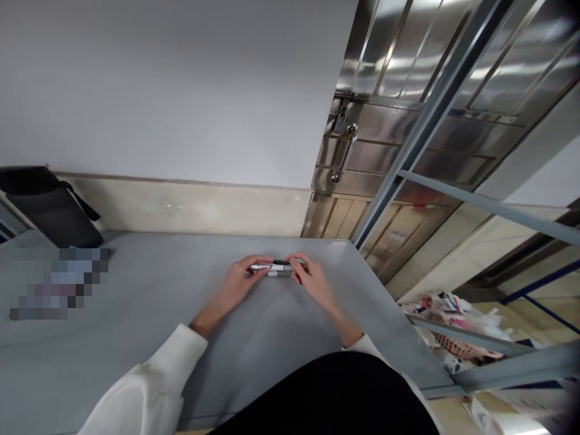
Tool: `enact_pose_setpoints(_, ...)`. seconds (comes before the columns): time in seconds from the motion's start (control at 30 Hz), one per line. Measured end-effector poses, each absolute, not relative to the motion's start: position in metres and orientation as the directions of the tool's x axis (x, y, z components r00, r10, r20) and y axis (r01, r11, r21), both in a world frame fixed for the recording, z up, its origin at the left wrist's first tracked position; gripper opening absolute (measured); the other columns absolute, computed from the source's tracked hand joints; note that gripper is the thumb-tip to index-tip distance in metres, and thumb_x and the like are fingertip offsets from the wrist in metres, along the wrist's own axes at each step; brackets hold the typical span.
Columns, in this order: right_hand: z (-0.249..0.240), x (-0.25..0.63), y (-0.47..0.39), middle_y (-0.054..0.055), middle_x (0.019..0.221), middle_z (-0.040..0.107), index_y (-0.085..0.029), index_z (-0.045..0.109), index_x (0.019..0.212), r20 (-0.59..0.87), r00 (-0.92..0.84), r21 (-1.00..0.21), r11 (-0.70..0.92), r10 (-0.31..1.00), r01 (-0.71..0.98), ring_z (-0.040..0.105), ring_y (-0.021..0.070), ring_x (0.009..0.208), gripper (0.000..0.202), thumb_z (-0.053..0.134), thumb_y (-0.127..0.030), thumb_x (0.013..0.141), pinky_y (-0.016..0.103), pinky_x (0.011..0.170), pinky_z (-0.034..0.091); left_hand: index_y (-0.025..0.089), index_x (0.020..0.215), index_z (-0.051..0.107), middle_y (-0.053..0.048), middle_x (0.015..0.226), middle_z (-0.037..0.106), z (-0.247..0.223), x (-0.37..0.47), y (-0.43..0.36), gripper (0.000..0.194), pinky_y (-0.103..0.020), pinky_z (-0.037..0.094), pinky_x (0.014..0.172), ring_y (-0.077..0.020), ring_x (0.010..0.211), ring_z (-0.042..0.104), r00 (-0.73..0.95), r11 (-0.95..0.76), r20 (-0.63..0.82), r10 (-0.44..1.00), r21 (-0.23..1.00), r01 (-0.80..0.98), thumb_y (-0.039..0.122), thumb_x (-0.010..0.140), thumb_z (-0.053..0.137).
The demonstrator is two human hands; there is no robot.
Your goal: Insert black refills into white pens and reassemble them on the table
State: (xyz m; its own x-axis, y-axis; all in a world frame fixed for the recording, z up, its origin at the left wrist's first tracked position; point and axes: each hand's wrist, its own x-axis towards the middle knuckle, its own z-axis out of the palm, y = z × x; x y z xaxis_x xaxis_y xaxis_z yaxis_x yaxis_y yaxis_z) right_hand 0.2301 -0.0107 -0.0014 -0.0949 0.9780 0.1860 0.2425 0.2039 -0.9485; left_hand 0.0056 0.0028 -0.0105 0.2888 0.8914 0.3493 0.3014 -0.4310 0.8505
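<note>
We judge this a workshop or storeroom: a flat grey worktop (154, 272), long grey metal post (430, 124), padlocked, shiny panelled steel door (374, 133).

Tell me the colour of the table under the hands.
Grey; the table shows in the head view, the only one here.

Both arms reach from the near side toward the far side and converge. The left arm (149, 380) slants in from the near left, its loose white sleeve (188, 347) ending on the forearm, with bare skin up to the wrist (220, 301). The right arm (342, 323) angles in from the near right, a white cuff (360, 343) just visible below its bare forearm. The left hand (238, 277) and right hand (310, 278) face each other, apart, thumbs and index fingers bent in a pinch; the left index finger arches on the far side, its thumb nearer.
</note>
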Motion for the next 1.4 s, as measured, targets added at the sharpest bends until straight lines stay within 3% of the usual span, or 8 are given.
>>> enact_pose_setpoints(0.17,0.003,0.23,-0.014,-0.001,0.069,0.061,-0.028,0.07,0.098,0.207,-0.099,-0.942,0.225,0.973,0.249,0.055,0.0204,0.063,0.028,0.06,-0.053,0.09,0.033,0.062,0.041,0.026,0.11,0.077,-0.005,0.109,0.083,-0.006,0.006,0.002,0.023,-0.036,0.057,0.087,-0.0259,0.101,0.076,0.295,-0.4,0.32,0.9,0.875,0.273,0.038,0.093,0.068)
enact_pose_setpoints(0.37,0.002,0.229,-0.014,-0.003,0.058,0.048,-0.026,0.069,0.096,0.228,-0.105,-0.936,0.248,0.968,0.25,0.049,0.0196,0.058,0.028,0.056,-0.051,0.095,0.032,0.06,0.038,0.026,0.109,0.078,-0.004,0.106,0.083,-0.007,0.004,0.004,0.023,-0.037,0.058,0.093,-0.0259,0.101,0.077,0.282,-0.372,0.301,0.911,0.894,0.25,0.039,0.092,0.07)
enact_pose_setpoints(0.53,-0.003,0.232,-0.011,0.0,0.073,0.061,-0.026,0.069,0.101,0.263,-0.131,-0.913,0.291,0.956,0.287,0.058,0.0207,0.069,0.029,0.055,-0.051,0.097,0.033,0.067,0.044,0.025,0.109,0.078,-0.004,0.105,0.083,-0.007,0.004,0.004,0.025,-0.036,0.06,0.09,-0.0252,0.097,0.078,0.287,-0.371,0.299,0.91,0.897,0.239,0.04,0.091,0.071)
enact_pose_setpoints(0.67,-0.008,0.236,-0.006,0.002,0.081,0.066,-0.026,0.067,0.106,0.267,-0.18,-0.926,0.304,0.947,0.224,0.064,0.0222,0.081,0.03,0.056,-0.053,0.098,0.036,0.079,0.05,0.025,0.101,0.079,-0.003,0.1,0.083,-0.001,0.005,0.0,0.019,-0.035,0.058,0.091,-0.0249,0.098,0.077,0.272,-0.396,0.329,0.904,0.884,0.249,0.039,0.09,0.073)
enact_pose_setpoints(0.87,-0.014,0.232,-0.005,-0.002,0.067,0.059,-0.025,0.067,0.107,0.263,-0.217,-0.943,0.298,0.94,0.146,0.058,0.0193,0.066,0.034,0.055,-0.055,0.099,0.037,0.073,0.05,0.021,0.115,0.071,-0.005,0.094,0.082,-0.003,0.007,0.005,0.042,-0.036,0.06,0.085,-0.0233,0.087,0.077,0.192,-0.256,0.251,0.949,0.967,0.003,0.044,0.082,0.083)
enact_pose_setpoints(1.07,-0.001,0.216,-0.007,0.005,0.106,0.075,-0.027,0.07,0.113,0.306,-0.227,-0.917,0.35,0.925,0.19,0.069,0.0246,0.105,0.032,0.066,-0.052,0.095,0.041,0.095,0.05,0.018,0.106,0.073,-0.007,0.099,0.079,-0.004,0.011,0.011,0.042,-0.038,0.06,0.089,-0.0226,0.089,0.076,0.168,-0.199,0.227,0.959,0.965,-0.171,0.051,0.083,0.081)
enact_pose_setpoints(1.2,0.012,0.203,0.0,0.006,0.119,0.075,-0.027,0.072,0.111,0.331,-0.18,-0.925,0.356,0.926,0.129,0.068,0.0245,0.11,0.032,0.063,-0.055,0.097,0.041,0.098,0.051,0.017,0.11,0.076,-0.006,0.092,0.078,-0.004,0.015,0.005,0.043,-0.033,0.057,0.078,-0.0196,0.077,0.072,0.288,-0.153,0.181,0.94,0.981,-0.117,0.052,0.085,0.078)
enact_pose_setpoints(1.4,0.008,0.196,0.007,0.003,0.089,0.072,-0.024,0.073,0.087,0.366,-0.09,-0.931,0.365,0.926,-0.032,0.067,0.0215,0.09,0.038,0.069,-0.062,0.092,0.037,0.089,0.052,0.018,0.108,0.077,-0.006,0.091,0.077,-0.007,0.018,0.003,0.043,-0.03,0.054,0.073,-0.0174,0.074,0.067,0.35,-0.166,0.191,0.917,0.981,-0.1,0.055,0.087,0.076)
